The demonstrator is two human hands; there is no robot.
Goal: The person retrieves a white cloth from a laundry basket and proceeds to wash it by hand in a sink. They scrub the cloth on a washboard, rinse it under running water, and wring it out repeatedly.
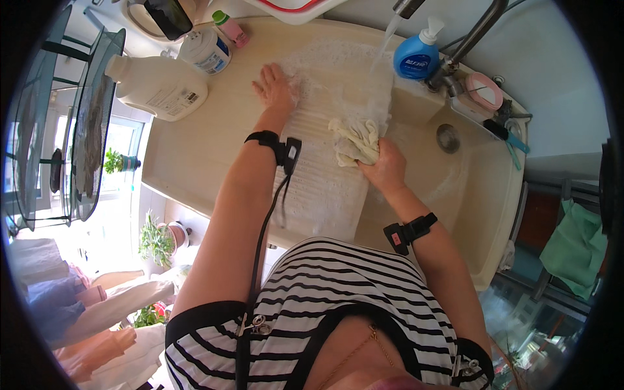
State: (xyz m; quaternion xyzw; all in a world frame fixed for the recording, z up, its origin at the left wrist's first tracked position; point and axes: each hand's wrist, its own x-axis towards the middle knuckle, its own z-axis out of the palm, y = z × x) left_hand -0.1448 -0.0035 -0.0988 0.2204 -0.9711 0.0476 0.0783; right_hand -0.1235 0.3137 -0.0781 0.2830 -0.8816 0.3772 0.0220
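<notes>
My right hand (pixel 388 165) grips a wet, bunched cream-coloured cloth (pixel 358 144) over the ribbed washboard surface (pixel 319 190), close to the basin side. Flat on the soapy surface near the washboard's far left part rests my left hand (pixel 277 90), its fingers apart and nothing in it. Suds (pixel 336 51) spread across the far end of the board. From the metal faucet (pixel 408 7) a stream of water (pixel 388 36) runs down onto that far end. To the right lies the sink basin (pixel 414 195) with its round drain (pixel 448 138).
On the left ledge stand a large white jug (pixel 161 90), a white tub (pixel 207 51) and a pink bottle (pixel 234 33). A blue pump bottle (pixel 416 57) stands beside the faucet pipe. A brush (pixel 504 134) lies on the right rim. A mesh drying rack (pixel 90 131) hangs left.
</notes>
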